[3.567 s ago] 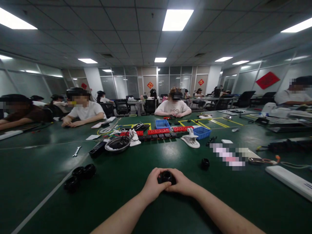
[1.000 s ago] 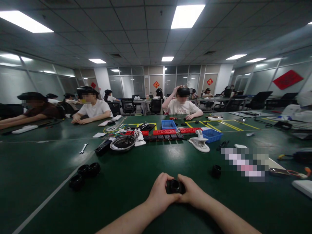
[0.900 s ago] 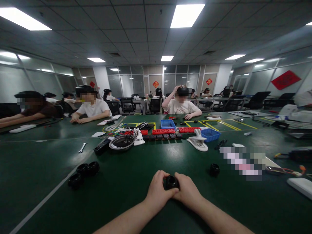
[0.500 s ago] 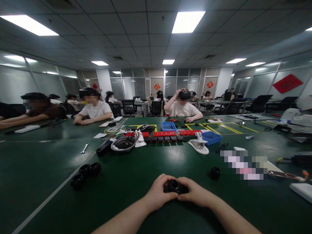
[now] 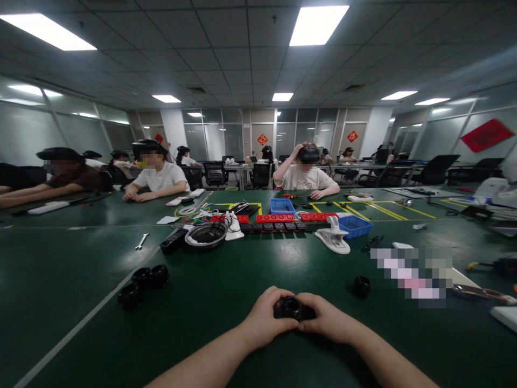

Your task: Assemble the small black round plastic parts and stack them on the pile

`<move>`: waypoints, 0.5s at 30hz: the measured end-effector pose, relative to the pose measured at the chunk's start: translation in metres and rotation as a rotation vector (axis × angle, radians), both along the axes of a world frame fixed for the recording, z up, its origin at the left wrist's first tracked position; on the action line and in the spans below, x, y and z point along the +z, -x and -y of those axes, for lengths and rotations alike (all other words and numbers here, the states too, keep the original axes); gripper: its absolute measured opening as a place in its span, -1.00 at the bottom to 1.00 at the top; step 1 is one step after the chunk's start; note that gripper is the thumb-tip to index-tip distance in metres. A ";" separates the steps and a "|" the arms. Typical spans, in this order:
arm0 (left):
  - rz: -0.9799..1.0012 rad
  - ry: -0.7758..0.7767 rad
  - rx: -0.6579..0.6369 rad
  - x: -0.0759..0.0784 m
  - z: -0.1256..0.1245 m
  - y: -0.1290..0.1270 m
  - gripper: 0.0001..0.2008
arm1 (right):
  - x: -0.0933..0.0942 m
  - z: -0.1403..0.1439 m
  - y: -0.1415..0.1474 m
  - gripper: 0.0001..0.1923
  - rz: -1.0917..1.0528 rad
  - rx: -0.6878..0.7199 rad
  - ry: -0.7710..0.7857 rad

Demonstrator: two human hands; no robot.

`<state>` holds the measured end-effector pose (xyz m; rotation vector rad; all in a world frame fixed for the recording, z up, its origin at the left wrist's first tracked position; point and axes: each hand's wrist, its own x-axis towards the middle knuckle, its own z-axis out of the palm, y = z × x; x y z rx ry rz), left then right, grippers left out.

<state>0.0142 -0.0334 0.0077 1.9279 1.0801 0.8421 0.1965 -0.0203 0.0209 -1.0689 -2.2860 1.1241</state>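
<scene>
Both of my hands rest low in the middle of the view, over the green table (image 5: 226, 280). Between them is a black part with a round opening (image 5: 291, 307) facing up; its sides are covered by my fingers, so its exact kind is unclear. My left hand (image 5: 266, 315) wraps round its left side, and my right hand (image 5: 325, 318) grips its right side, thumbs almost meeting in front. A single black ring-shaped piece (image 5: 361, 286) sits to the right, apart from my hands. Three similar black ring-shaped pieces (image 5: 141, 276) stand close together on the left.
Ahead lie a metal bowl (image 5: 205, 236), a white clip-on base (image 5: 334, 235), red power strips (image 5: 275, 218) and blue trays (image 5: 355, 227). A wrench (image 5: 142, 241) is at left. Across the table sit co-workers, one person (image 5: 307, 178) with a hand raised to the headset.
The camera view has shifted slightly, moving the scene a little within the picture. My hands keep the same hold on the black part.
</scene>
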 end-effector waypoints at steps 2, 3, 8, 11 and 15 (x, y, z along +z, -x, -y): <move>-0.004 -0.005 -0.001 0.000 0.000 0.000 -0.60 | -0.002 0.000 0.001 -0.68 -0.005 -0.005 0.003; -0.004 -0.006 0.000 0.000 0.000 0.000 -0.60 | -0.003 0.000 0.001 -0.69 -0.007 -0.007 0.007; 0.003 -0.007 0.010 -0.001 0.000 -0.001 -0.59 | -0.003 -0.001 0.001 -0.68 -0.020 -0.021 0.025; -0.004 -0.007 0.042 -0.001 0.001 -0.004 -0.58 | -0.004 -0.001 0.001 -0.72 0.011 -0.062 0.008; -0.038 -0.025 0.152 -0.001 0.004 -0.010 -0.61 | -0.011 0.000 0.008 -0.70 0.125 -0.193 -0.102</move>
